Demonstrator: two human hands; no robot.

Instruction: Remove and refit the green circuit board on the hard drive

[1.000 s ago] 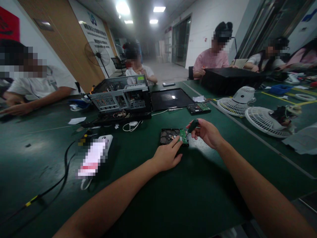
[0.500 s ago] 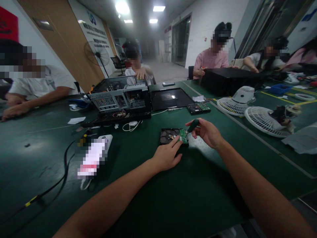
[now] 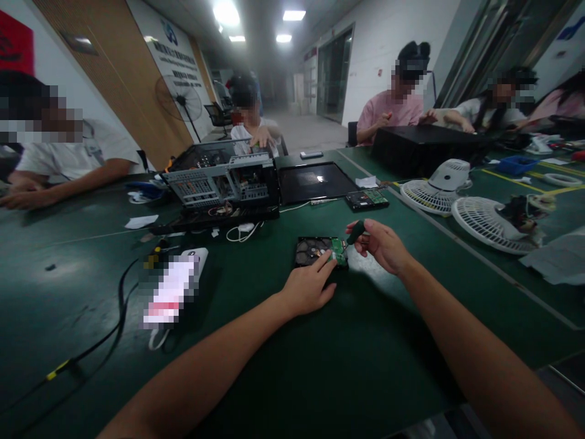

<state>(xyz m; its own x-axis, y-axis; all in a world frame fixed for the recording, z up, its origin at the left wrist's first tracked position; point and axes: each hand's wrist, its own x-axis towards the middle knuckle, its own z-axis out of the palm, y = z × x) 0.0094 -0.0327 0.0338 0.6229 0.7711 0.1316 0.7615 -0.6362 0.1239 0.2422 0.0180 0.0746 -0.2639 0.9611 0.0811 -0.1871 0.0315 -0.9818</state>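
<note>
A hard drive (image 3: 307,251) lies on the green table, its green circuit board facing up at the right end. My left hand (image 3: 307,286) rests on its near side, with fingers stretched out and fingertips pressing on the drive and board. Between the thumb and fingers of my right hand (image 3: 382,245) is a screwdriver (image 3: 355,232) with a dark green handle. It is tilted, and its shaft points down at the board's right part. The fingers of my left hand hide some of the board, and I cannot make out the screwdriver's tip.
Behind the drive stand an opened computer case (image 3: 219,183) and a black panel (image 3: 315,182). A second hard drive (image 3: 367,200) lies beyond my right hand. To the right are white fan parts (image 3: 496,225); to the left, a phone (image 3: 176,286) and cable. Several people sit around the table.
My right hand's fingers have shifted slightly around the screwdriver handle, which has moved a touch left. My left hand and the drive stay in place. Across the table, a co-worker's hand has lifted off a black box.
</note>
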